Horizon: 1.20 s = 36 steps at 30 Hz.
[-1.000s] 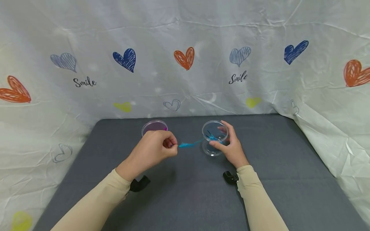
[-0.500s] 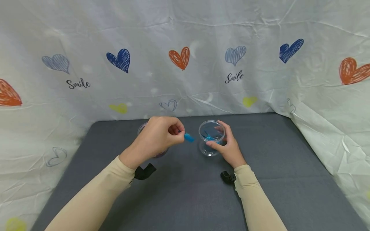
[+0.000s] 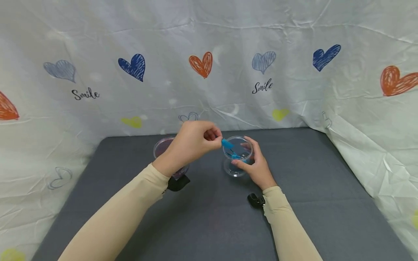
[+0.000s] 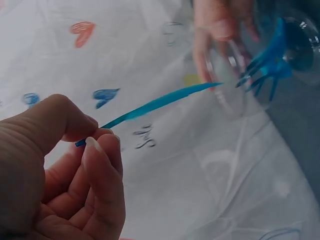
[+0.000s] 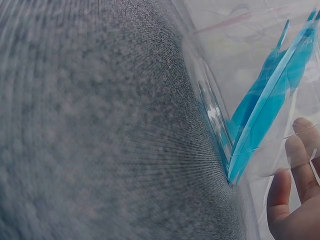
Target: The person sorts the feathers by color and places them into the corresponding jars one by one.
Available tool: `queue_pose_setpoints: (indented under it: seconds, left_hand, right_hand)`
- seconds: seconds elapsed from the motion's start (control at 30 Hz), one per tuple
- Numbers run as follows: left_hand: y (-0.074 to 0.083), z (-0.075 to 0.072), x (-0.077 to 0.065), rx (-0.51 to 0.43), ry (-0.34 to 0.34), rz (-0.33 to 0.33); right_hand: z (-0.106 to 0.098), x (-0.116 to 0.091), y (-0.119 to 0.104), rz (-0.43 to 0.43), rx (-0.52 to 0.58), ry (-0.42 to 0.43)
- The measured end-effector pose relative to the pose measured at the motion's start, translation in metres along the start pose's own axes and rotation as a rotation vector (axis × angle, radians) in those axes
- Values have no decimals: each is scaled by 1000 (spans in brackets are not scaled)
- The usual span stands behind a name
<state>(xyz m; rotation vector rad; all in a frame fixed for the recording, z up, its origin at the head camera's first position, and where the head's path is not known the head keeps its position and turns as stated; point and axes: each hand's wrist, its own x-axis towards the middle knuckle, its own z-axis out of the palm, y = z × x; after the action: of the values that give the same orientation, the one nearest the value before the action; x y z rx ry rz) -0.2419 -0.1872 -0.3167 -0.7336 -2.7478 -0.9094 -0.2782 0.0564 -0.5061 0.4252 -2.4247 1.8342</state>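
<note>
My left hand (image 3: 194, 141) pinches a slim blue feather (image 4: 165, 101) by its quill end, between thumb and fingertips. In the head view the feather's other end reaches over the left rim of a clear plastic cup (image 3: 228, 167). Several blue feathers (image 5: 275, 95) stand leaning inside that cup, and their exact number is hard to make out. My right hand (image 3: 258, 167) holds the cup from its right side, thumb in front and fingers behind, with the cup standing on the table.
A second clear cup (image 3: 159, 148) with a purplish tint stands to the left, partly hidden by my left hand and wrist. The table has a dark grey cloth (image 3: 215, 221). Behind it hangs a white sheet (image 3: 228, 29) printed with hearts.
My left hand has moved right and up, away from the purplish cup, bringing the feather to the clear cup's rim. The right hand keeps its hold on the cup.
</note>
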Motion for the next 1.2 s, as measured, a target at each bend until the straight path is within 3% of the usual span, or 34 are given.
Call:
queue_pose_setpoints:
  seconds: [0.43, 0.8, 0.9, 1.03, 1.2]
  left_hand:
    - [-17, 43, 15, 72, -115, -11]
    - [-19, 61, 0, 227, -121, -34]
    - [-17, 60, -8, 241, -83, -6]
    - [-19, 52, -22, 233, 28, 21]
    - [-41, 43, -56, 170, 219, -49]
  right_hand:
    - [14, 3, -5, -6, 56, -78]
    - [19, -2, -8, -17, 59, -105]
    - [12, -5, -8, -19, 29, -94]
    - [-3, -9, -5, 0, -38, -55]
    - [-25, -18, 0, 61, -223, -26]
